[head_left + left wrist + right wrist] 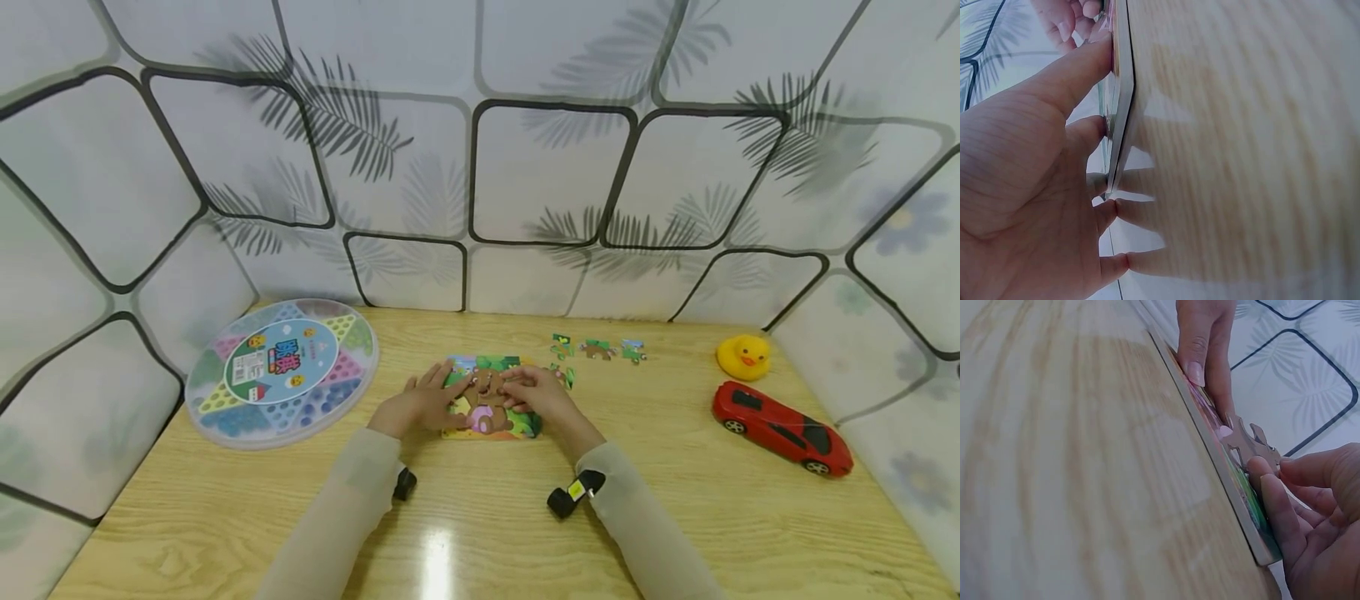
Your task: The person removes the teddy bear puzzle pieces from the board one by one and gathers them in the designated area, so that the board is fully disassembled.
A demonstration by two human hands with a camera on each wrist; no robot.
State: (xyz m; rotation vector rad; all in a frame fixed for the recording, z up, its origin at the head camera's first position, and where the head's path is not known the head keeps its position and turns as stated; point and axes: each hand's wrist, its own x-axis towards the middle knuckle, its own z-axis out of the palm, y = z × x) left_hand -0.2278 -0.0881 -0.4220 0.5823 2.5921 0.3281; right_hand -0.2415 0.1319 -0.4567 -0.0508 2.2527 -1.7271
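Observation:
A flat bear jigsaw puzzle (491,434) lies on the wooden table between the two hands. The left hand (422,403) rests on its left side with spread, fairly straight fingers, the thumb over the lower part of the picture. Above the right part of the board, the right hand (547,395) pinches a brown puzzle piece (1249,446) between thumb and fingers. That piece is tilted up from the board in the right wrist view. From the left wrist, the puzzle's edge (1124,106) shows beside the left fingertips.
Loose puzzle pieces (597,349) lie behind and right of the board, one partly behind the right hand. A round Chinese checkers set (360,379) sits at left. On the right are a yellow rubber duck (743,357) and a red toy car (782,429). Patterned fabric walls (551,175) enclose the table.

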